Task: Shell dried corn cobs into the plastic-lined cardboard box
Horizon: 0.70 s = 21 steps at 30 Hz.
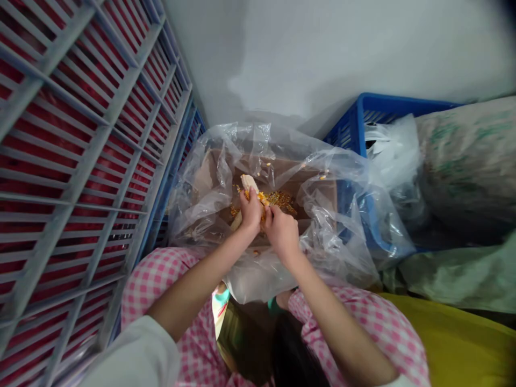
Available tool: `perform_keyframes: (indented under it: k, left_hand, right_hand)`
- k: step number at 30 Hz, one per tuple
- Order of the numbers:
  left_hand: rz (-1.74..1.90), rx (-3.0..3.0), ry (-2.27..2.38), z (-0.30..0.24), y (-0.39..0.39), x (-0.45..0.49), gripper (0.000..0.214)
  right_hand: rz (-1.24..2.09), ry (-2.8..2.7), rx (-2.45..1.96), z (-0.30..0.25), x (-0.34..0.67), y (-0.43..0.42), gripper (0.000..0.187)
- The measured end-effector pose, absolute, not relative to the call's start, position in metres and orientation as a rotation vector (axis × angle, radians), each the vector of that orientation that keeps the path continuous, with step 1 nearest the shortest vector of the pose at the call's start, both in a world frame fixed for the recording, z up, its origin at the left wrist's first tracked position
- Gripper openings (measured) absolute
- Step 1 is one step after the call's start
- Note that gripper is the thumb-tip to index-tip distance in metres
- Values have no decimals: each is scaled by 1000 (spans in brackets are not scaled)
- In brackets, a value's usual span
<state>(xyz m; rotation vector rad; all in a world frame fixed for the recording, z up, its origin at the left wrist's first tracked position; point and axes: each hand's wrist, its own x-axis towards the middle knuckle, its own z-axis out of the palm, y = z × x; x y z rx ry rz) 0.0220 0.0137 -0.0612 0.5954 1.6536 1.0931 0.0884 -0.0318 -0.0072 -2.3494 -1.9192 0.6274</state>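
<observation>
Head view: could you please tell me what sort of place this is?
Probably a storeroom corner: grey slatted crates at left, a blue crate and stuffed sacks at right, and a plastic-lined box over which the left hand and right hand hold a corn cob.

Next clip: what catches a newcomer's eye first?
At centre, the left hand and right hand grip a pale, partly stripped corn cob over a plastic-lined cardboard box strewn with yellow kernels. A grey slatted crate with red contents fills the left; a blue plastic crate stands upper right.
</observation>
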Motion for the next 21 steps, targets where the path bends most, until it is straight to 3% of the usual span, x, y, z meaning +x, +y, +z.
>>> perform_keyframes:
  k: [6, 11, 21]
  left_hand:
    - [1028, 411, 1542, -44, 13, 24, 25]
    - [1059, 455, 1447, -42, 13, 26, 41]
    - [972, 490, 1441, -55, 16, 28, 19]
  right_hand:
    - [639, -1846, -2320, 14, 123, -14, 39]
    - [767, -1728, -2222, 17, 142, -4, 36]
    - [856, -1455, -2035, 15, 156, -2, 40]
